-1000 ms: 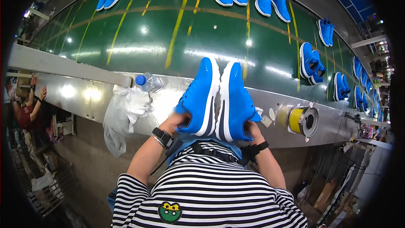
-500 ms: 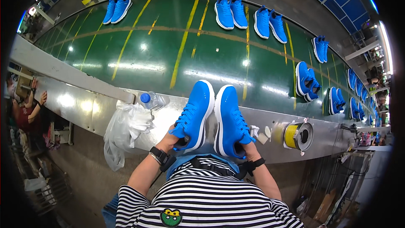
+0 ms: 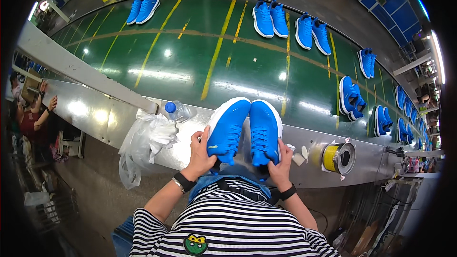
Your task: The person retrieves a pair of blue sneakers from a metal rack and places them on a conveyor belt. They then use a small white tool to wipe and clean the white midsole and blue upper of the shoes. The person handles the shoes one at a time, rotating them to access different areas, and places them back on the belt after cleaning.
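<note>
Across the top, the green conveyor belt (image 3: 190,62) is carrying pairs of blue sneakers, yellow lines running across it: one pair far left (image 3: 143,8), two pairs at centre (image 3: 290,23), more curving off down the right (image 3: 354,97). Along its near edge a steel ledge (image 3: 90,114) is serving as the work surface. On the ledge a crumpled clear plastic bag (image 3: 145,145) is hanging over the front, with a clear bottle with a blue cap (image 3: 177,111) lying just beside it, likely parked within easy reach. Right of the hands a roll of yellow tape (image 3: 337,158) is sitting on its side, a couple of small white scraps (image 3: 301,154) near it.

The left hand (image 3: 201,154) is gripping the heel end of the left blue sneaker (image 3: 227,131); the right hand (image 3: 280,166) is gripping the heel end of the right blue sneaker (image 3: 264,132). Both shoes are being held side by side, touching, toes pointing toward the belt, uppers facing up, seemingly so the pair stays matched. Bright blue knit, blue laces, white sole edges showing at the toes. Both wrists are wearing dark bands.
</note>
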Tool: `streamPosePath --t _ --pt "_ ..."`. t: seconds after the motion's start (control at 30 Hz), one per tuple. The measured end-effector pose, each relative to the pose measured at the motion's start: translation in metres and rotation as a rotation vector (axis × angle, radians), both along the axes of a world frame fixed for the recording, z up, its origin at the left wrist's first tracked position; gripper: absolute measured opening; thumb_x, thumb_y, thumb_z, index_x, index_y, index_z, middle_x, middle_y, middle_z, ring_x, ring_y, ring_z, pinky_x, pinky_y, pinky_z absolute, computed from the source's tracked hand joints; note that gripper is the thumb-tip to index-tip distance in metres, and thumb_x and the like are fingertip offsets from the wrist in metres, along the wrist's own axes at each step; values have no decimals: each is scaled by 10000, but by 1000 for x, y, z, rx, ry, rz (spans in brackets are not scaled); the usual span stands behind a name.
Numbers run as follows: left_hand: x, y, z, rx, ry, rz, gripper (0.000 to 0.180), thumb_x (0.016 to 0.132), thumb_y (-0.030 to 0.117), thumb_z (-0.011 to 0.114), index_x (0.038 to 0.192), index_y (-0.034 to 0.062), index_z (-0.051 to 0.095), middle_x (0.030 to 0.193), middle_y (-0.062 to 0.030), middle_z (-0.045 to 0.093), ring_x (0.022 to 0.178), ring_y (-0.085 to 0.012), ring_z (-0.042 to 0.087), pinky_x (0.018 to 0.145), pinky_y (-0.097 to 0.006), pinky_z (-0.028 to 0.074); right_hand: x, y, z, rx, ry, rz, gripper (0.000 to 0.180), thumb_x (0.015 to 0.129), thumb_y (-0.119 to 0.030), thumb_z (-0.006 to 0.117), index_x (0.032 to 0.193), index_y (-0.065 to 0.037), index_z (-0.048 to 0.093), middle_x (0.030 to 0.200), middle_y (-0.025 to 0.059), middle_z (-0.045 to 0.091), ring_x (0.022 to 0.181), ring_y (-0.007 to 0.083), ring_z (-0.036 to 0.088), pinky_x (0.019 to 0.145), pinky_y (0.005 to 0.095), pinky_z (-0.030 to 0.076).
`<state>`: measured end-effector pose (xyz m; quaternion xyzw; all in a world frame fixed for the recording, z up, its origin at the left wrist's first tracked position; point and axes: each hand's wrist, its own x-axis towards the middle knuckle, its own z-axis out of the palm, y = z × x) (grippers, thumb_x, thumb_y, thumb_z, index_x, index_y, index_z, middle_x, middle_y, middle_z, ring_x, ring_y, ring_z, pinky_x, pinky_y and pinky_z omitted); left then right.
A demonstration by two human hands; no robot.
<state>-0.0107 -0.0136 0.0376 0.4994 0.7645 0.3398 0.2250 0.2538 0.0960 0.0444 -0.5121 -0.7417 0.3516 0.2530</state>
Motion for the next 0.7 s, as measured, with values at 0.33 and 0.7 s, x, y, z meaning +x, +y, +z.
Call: streamPosePath --t 0.33,0.7 --pt "-18 -7 -53 -108 -343 86 581 861 251 623 1324 -34 419 1091 -200 512 997 -287 540 886 -351 437 -14 4 -19 -109 55 17 682 752 -170 737 1356 -87 434 1147 142 492 1057 250 501 917 360 421" --pt "-31 -2 -61 -152 -777 326 486 977 385 421 1260 3 526 1132 -122 610 1005 -170 575 819 -284 450 15 33 -57 -532 357 -213 308 938 -212 565 1159 2 583 989 48 632 903 103 583 797 234 468"
